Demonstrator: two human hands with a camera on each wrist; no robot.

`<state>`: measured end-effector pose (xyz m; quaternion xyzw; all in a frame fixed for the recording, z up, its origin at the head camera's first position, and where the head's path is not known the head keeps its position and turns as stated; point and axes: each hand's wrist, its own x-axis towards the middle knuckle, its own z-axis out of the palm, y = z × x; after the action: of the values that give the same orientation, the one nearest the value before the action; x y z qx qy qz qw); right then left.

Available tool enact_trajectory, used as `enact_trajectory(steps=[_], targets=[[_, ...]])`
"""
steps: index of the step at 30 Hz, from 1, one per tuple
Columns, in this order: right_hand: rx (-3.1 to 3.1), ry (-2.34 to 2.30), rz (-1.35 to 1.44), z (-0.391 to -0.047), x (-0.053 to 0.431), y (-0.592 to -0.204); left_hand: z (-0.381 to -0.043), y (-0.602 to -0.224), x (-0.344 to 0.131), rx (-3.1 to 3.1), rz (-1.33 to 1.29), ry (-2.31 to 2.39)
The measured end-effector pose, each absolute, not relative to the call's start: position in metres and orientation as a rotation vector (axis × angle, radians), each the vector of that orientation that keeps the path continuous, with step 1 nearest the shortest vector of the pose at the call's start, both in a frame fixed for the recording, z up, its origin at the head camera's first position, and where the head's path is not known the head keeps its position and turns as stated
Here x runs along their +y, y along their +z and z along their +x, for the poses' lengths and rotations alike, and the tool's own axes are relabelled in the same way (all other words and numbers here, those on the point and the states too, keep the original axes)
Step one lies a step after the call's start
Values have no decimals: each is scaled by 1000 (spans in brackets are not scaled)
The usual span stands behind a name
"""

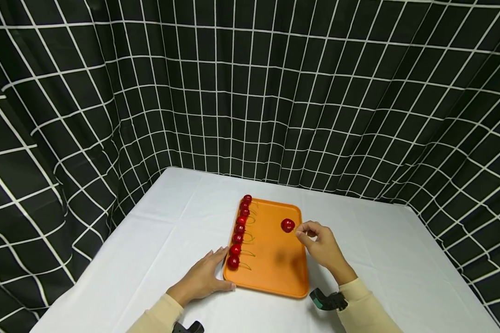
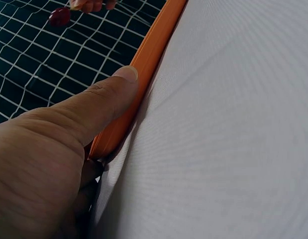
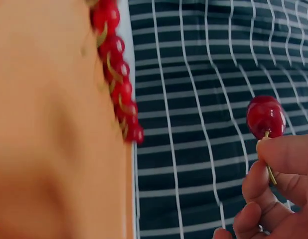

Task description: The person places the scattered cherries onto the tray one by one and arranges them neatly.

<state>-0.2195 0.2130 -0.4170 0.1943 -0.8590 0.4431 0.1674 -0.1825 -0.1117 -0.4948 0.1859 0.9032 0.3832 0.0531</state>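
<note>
My right hand (image 1: 321, 243) pinches a red cherry (image 3: 266, 117) by its green stem (image 3: 271, 175) between thumb and fingertips. This cherry hangs over the right part of an orange tray (image 1: 271, 277), its shadow falling on the tray below. Along the tray's left edge runs a row of several red cherries (image 1: 238, 238), their stems pointing right. My left hand (image 1: 202, 279) rests at the tray's near left corner, fingers stretched along the left side. Its thumb (image 2: 101, 102) lies straight against the near rim.
A white cloth (image 1: 400, 259) covers the table under the tray. Black curtains (image 1: 275, 92) with a white grid stand behind the table and at both sides. A dark wrist device (image 1: 329, 299) sits by my right sleeve.
</note>
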Motion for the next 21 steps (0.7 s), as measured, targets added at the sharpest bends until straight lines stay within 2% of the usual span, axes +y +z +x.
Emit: enact_trajectory(steps=[7,21], targets=[[-2510,1328,734,-196,171,-415,-182,-493,-112,2748,556,1146],[-2720,1247,931,-185,123,-448,-183,-491,-113,2749,529,1129]])
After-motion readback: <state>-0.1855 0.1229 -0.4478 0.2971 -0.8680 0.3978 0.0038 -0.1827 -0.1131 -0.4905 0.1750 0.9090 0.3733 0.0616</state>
